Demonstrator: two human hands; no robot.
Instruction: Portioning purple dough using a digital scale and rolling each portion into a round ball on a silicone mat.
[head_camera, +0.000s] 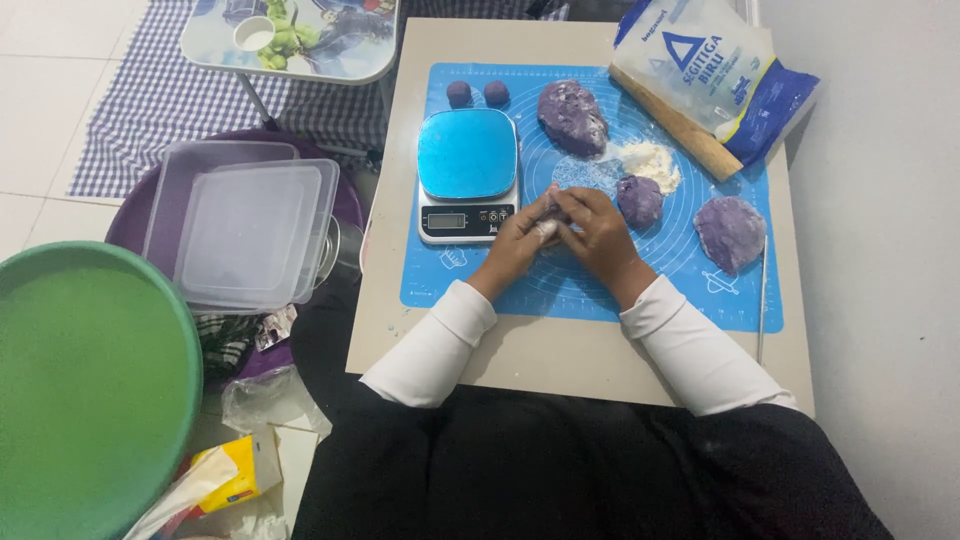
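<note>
My left hand (517, 243) and my right hand (597, 234) meet over the blue silicone mat (600, 290), both closed around a small piece of purple dough (553, 213) that is mostly hidden between the fingers. Just left of them stands a digital kitchen scale (467, 172) with a blue top. A small purple dough lump (640, 200) lies right of my right hand, next to a little heap of white flour (650, 160). A large dough mass (573, 117) sits behind it, a flat round piece (730, 232) to the right. Two small dough balls (477, 94) rest at the mat's far left.
A flour bag (710, 70) lies on a wooden rolling pin (680, 130) at the far right. A thin stick (762, 300) lies along the mat's right edge. Left of the low table (500, 350) are clear lidded containers (245, 225), a green tray (90, 390) and a small printed table (290, 40).
</note>
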